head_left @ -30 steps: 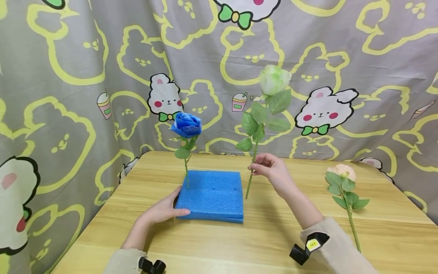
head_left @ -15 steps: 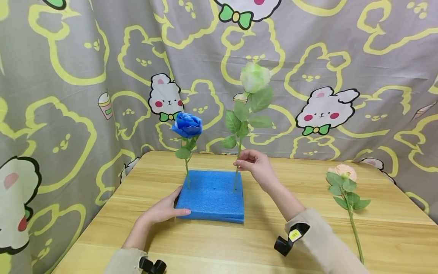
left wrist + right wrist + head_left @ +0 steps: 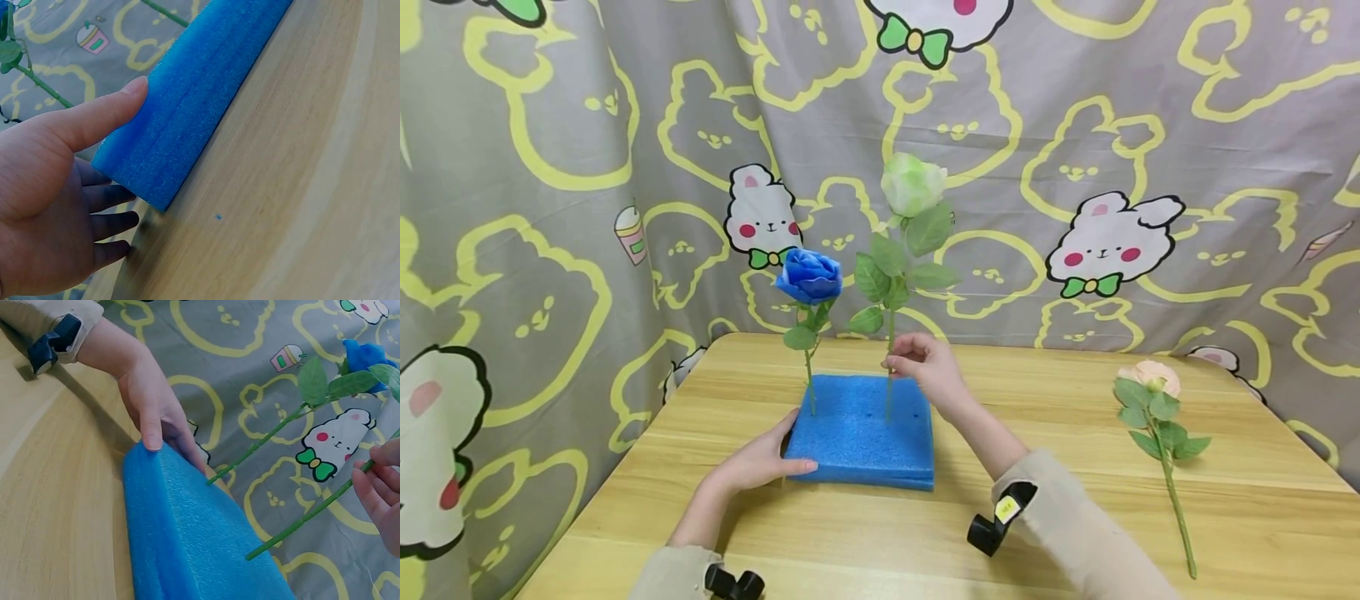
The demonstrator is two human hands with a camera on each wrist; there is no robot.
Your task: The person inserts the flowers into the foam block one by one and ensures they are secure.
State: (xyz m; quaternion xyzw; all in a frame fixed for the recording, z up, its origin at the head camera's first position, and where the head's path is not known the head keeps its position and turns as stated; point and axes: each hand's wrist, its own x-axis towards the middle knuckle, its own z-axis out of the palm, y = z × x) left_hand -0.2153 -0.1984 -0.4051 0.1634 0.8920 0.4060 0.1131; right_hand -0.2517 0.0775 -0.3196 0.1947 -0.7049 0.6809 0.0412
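A blue foam block (image 3: pixel 857 442) lies on the table, with a blue rose (image 3: pixel 809 277) standing upright in its left part. My left hand (image 3: pixel 763 457) rests at the block's left front corner, thumb (image 3: pixel 115 115) along the front edge, other fingers straight beside its end. Between thumb and fingertips, my right hand (image 3: pixel 928 371) pinches the stem of a pale green-white rose (image 3: pixel 913 187), held upright over the block. That stem's lower end (image 3: pixel 253 555) is at the block's top; I cannot tell whether it touches. Small dark holes (image 3: pixel 916 415) show in the top.
A peach rose (image 3: pixel 1153 379) lies on the right of the wooden table (image 3: pixel 1060 417), its stem toward the front. Behind the table hangs a grey patterned curtain (image 3: pixel 1000 275). A tiny blue crumb (image 3: pixel 218 217) lies on the table near the block.
My right hand has carried the green-white rose leftward, from beside the block to above it, and slightly lower at the end. My left hand and the blue rose stay put.
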